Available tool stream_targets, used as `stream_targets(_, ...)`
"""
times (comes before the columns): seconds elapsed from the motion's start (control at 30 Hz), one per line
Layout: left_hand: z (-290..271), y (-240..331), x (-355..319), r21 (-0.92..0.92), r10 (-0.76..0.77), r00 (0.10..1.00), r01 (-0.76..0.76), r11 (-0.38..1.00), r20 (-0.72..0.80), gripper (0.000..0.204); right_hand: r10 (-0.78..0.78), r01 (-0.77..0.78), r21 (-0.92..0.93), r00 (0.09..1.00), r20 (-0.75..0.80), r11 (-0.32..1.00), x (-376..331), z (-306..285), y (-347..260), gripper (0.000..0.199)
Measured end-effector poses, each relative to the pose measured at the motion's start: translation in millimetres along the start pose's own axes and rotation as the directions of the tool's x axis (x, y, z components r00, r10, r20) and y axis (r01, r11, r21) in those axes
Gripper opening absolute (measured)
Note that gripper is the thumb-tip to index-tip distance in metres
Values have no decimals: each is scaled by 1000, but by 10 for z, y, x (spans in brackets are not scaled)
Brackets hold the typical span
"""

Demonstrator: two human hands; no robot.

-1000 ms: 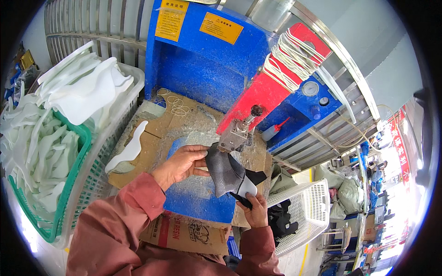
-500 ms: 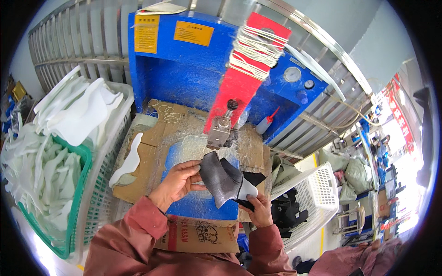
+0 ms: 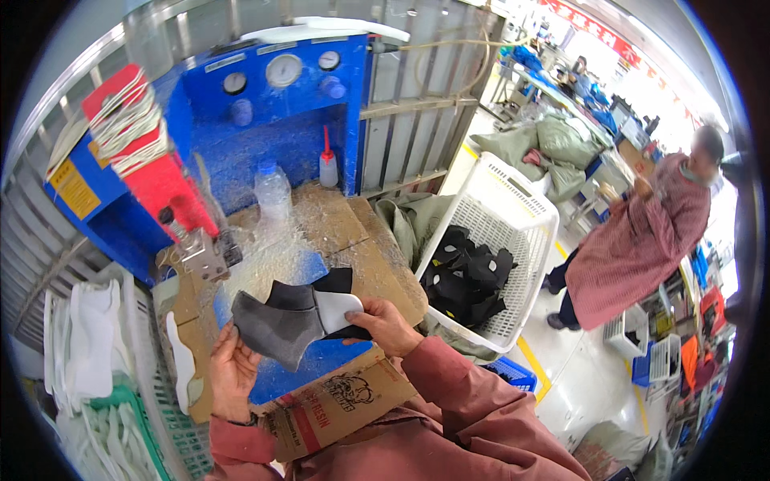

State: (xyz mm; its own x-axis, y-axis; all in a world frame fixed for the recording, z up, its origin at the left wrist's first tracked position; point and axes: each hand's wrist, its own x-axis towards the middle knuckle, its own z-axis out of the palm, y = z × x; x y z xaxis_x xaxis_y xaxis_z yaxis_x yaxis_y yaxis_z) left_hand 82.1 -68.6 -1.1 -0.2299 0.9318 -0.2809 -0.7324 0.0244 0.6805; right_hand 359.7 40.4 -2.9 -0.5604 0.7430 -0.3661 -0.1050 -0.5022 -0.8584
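A dark grey and black stitched panel with a pale grey section, shaped like a shoe upper, is spread between both my hands above the machine's blue work pad. My left hand grips its left edge, some fingers partly hidden beneath it. On the pale end, my right hand pinches with the thumb on top. Just beyond stands the metal head of a red machine arm wound with white cord. The pad shows in front of the panel, edged by cardboard.
Right of the bench, a white basket holds black cut pieces. White curved pieces fill baskets at left. A clear bottle and a red-tipped bottle stand behind the pad. A person in a reddish smock stands at right.
The view has swung right, so the machine arm sits further left and the white basket shows more fully. A standing person has come into view. Both hands still hold the panel.
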Motion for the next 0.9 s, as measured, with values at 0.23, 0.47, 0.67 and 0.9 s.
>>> stream_targets(0.23,-16,-128,-117,-28,83,995,-81,996,58,28,-305,294,-359,952,27,886,-141,-164,35,32)
stream_targets(0.47,159,-449,-464,233,190,979,-203,951,74,26,-257,228,-197,957,-135,954,-297,-401,375,27)
stream_targets(0.67,311,-487,-669,539,313,942,-326,777,120,24,-245,245,-14,964,-100,969,-320,-333,521,24)
stream_targets(0.9,276,-447,-708,647,371,911,-393,653,179,22,-198,189,-69,967,-160,980,-328,-284,627,24)
